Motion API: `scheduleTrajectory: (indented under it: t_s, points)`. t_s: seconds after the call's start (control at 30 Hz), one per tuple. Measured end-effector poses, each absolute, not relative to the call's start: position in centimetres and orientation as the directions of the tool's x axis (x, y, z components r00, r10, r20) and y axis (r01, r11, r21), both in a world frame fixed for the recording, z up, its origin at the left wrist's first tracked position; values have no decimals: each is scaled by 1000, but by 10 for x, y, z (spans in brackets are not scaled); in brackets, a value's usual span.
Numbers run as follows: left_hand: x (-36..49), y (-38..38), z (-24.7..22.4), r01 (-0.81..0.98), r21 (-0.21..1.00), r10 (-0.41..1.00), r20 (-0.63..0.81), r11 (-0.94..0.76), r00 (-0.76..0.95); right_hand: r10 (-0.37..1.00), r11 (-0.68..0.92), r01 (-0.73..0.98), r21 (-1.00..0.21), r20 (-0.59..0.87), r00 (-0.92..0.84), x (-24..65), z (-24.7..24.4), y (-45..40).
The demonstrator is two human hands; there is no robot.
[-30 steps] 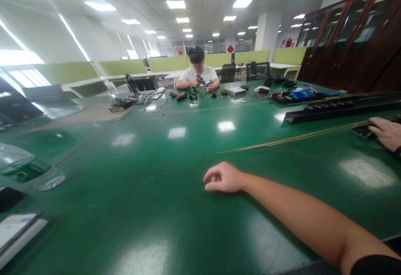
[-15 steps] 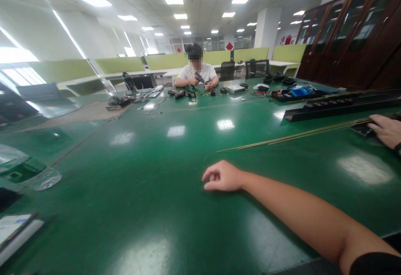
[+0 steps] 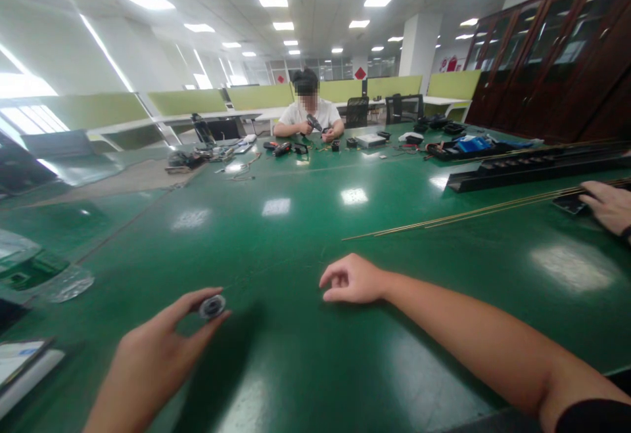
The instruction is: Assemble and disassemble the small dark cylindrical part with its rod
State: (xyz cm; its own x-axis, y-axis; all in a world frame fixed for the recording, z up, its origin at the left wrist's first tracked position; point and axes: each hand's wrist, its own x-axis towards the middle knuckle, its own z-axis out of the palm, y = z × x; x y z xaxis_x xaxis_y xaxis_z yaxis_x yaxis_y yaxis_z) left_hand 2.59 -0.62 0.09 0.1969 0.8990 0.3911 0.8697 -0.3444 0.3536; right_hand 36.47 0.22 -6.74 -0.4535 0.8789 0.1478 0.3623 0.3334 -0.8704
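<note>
My left hand (image 3: 160, 344) is raised over the green table (image 3: 296, 367) at the lower left. Between its thumb and fingertips it pinches a small round object (image 3: 212, 307), silvery at the rim and dark in the middle. My right hand (image 3: 351, 279) rests on the tabletop near the centre, with its fingers curled and a gap between thumb and fingers. Nothing shows in that gap. Just beyond it lie the tips of several thin brass-coloured rods (image 3: 399, 228).
Another person's hand (image 3: 608, 204) touches a dark device at the right edge, near a long black channel (image 3: 532, 171). Across the table a person (image 3: 308, 114) holds a tool. A plastic bottle (image 3: 39, 269) lies left, above a notebook (image 3: 24, 367).
My left hand has come into view from the lower left with the small round object in its fingers. My right hand has stayed where it was.
</note>
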Motion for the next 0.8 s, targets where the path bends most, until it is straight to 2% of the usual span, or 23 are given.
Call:
scheduleTrajectory:
  t_s: [0.1, 0.2, 0.27, 0.33, 0.47, 0.8]
  points:
    - [81, 17, -1, 763, 386, 847, 352, -518, 397, 879, 323, 333, -886, 150, -453, 364, -69, 2]
    - [141, 32, -8, 580, 515, 767, 307, -631, 563, 890, 334, 269, -903, 208, -405, 364, -73, 2]
    - [167, 38, -18, 467, 608, 720, 272, -642, 638, 900, 359, 235, -903, 268, -345, 365, -74, 3]
    - [177, 41, -31, 407, 686, 727, 263, -604, 634, 900, 373, 226, -900, 293, -322, 365, -74, 3]
    - [166, 41, -49, 384, 772, 782, 225, -507, 581, 884, 359, 292, -887, 222, -412, 363, -70, 0]
    - [160, 35, -45, 373, 753, 747, 228, -542, 624, 893, 323, 297, -899, 185, -410, 363, -66, -5]
